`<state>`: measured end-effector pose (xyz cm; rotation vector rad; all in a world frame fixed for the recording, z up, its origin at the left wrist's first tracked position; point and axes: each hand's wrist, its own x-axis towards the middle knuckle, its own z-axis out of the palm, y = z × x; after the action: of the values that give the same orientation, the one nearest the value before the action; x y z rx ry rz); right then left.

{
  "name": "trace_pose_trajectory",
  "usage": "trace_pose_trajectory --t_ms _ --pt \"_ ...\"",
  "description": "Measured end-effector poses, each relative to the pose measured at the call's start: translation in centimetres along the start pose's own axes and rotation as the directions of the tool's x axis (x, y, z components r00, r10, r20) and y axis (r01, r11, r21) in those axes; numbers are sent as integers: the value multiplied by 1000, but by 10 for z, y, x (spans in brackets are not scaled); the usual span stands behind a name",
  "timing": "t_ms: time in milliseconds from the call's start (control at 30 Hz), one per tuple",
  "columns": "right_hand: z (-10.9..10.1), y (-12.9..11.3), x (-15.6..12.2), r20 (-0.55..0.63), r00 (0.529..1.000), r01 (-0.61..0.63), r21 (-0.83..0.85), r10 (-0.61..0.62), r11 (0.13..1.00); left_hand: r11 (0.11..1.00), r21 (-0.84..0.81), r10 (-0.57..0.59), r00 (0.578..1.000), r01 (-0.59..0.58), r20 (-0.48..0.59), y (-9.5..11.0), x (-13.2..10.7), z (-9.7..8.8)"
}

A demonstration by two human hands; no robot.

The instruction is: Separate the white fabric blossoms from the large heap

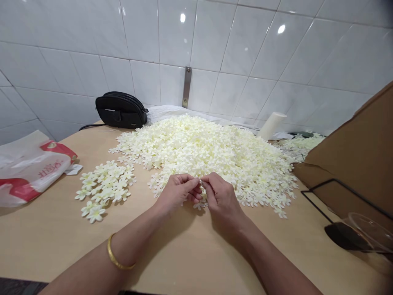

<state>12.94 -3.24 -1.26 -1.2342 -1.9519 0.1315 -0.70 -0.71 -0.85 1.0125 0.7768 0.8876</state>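
My left hand (178, 190) and my right hand (222, 196) meet at the front edge of a big pile of artificial flowers (196, 143), cream-white with pale yellow centres. Thumb and forefinger of each hand are pinched around a tiny pale flower piece (200, 182); most of it is hidden by the fingertips. The left hand's other fingers curl loosely below. Just under the hands, white petals (199, 205) show, and I cannot tell whether they are held or lie on the table. A smaller spread of similar flowers (106, 186) lies to the left.
On the wooden table (184, 262) a red and white plastic bag (33, 172) lies at left. A black pouch (121, 110) sits behind the flowers. A white roll (272, 126) leans at the back right. Cardboard (353, 159) and a black wire frame (319, 207) stand at right.
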Motion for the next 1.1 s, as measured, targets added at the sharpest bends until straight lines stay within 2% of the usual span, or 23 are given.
trace_pose_trajectory --t_ms 100,300,433,500,633,767,900,1000,1100 --pt "1 0 0 12 998 54 -20 -54 998 1000 -2 -1 1000 1 -12 0 0 0" --pt "-1 -2 0 4 995 -96 67 96 993 1000 -17 -23 1000 22 -10 0 0 0" --pt "2 -3 -1 3 1000 18 7 -18 1000 999 -12 -32 999 32 -37 0 1 0" --pt "3 -5 -1 13 999 33 15 -33 999 999 -7 -32 997 32 -66 0 1 -1" --pt "0 -8 0 49 986 -166 197 159 966 999 -37 -21 998 18 -63 -1 2 -2" --pt "-4 -5 3 132 939 -342 435 317 833 997 -75 -23 1000 24 9 0 2 -5" --pt "-5 2 5 264 882 -459 668 390 585 997 -77 -31 999 32 22 2 3 -4" --pt "-4 6 5 326 842 -502 764 429 405 998 -43 -39 999 38 -15 3 2 -2" --pt "-4 7 7 324 825 -488 821 463 296 1000 -13 -16 994 14 -110 4 2 -2"
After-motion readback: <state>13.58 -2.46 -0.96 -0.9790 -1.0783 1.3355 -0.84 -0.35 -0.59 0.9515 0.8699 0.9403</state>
